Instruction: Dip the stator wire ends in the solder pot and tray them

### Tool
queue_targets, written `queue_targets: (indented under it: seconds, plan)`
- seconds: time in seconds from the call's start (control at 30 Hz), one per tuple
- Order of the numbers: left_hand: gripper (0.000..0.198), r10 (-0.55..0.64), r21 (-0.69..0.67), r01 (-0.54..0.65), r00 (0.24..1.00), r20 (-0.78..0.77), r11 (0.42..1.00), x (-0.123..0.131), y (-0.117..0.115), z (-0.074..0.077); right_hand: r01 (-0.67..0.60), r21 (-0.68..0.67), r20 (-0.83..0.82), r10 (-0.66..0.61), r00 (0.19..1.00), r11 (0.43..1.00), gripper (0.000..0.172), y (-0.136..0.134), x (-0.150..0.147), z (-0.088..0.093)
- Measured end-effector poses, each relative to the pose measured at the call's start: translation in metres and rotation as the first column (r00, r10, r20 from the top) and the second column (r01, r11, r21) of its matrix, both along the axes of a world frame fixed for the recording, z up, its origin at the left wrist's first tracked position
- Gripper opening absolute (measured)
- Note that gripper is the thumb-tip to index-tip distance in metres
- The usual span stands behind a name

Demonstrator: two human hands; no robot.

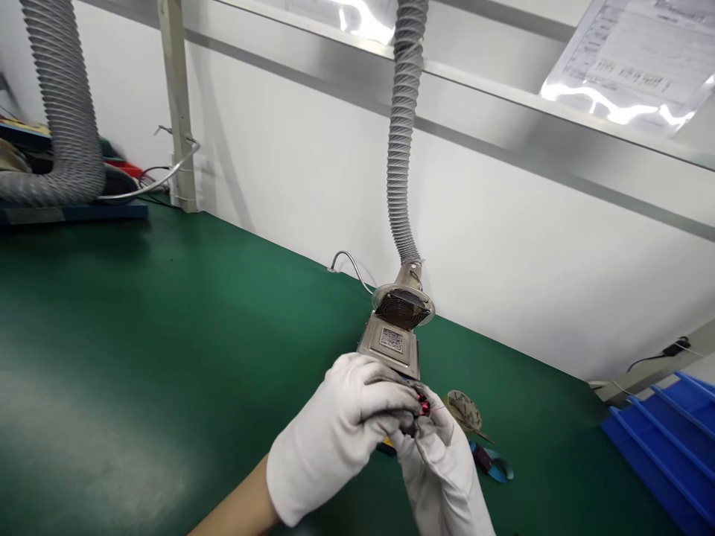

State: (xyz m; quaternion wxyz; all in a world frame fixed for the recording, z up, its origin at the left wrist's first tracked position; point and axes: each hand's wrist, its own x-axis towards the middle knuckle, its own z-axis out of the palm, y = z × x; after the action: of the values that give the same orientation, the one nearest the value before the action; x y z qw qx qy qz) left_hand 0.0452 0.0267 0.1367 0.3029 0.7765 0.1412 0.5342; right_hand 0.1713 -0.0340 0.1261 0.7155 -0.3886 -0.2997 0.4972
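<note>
Both hands wear white gloves with dark-smudged fingertips. They meet low in the middle of the view, in front of the metal solder pot-like box (385,344). My left hand (351,417) is closed, fingertips pinching a small dark piece with red parts (424,406). From the other side my right hand (441,454) is closed on the same piece. Fingers cover most of it, so its kind is unclear. Beneath the hands a bit of something yellow and blue shows. Right of my right hand lie a round, stained tin (463,409) and a blue strap (494,463).
A grey ribbed hose (401,149) hangs down to a round fan hood (403,307) behind the box. Blue trays (670,447) stand at the right edge of the green table (167,357). Another hose (67,112) and clutter sit at back left, beside a post (179,112).
</note>
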Motion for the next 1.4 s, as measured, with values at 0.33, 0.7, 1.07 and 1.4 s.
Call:
queue_targets:
  seconds: [0.33, 0.7, 1.07, 1.4]
  plan:
    - [0.049, -0.085, -0.087, 0.074, 0.986, -0.140, 0.993, -0.006, -0.006, 0.011, -0.179, -0.005, -0.175, 0.175, 0.969, 0.984, 0.018, -0.014, -0.006, 0.021]
    - [0.011, -0.053, -0.479, 0.247, 0.922, 0.384, 0.842, 0.000, 0.001, 0.003, -0.219, -0.017, -0.140, 0.214, 0.967, 0.976, 0.031, -0.010, -0.003, 0.008]
    - [0.007, -0.114, -0.643, 0.425, 0.878, 0.466, 0.637, 0.008, -0.008, 0.010, -0.204, -0.041, -0.191, 0.193, 0.962, 0.978, 0.033, -0.011, -0.009, 0.016]
    - [0.033, -0.179, -0.158, 0.182, 0.983, 0.032, 0.971, 0.002, -0.001, 0.010, -0.210, -0.129, -0.210, 0.181, 0.961, 0.969, 0.027, -0.018, 0.001, 0.017]
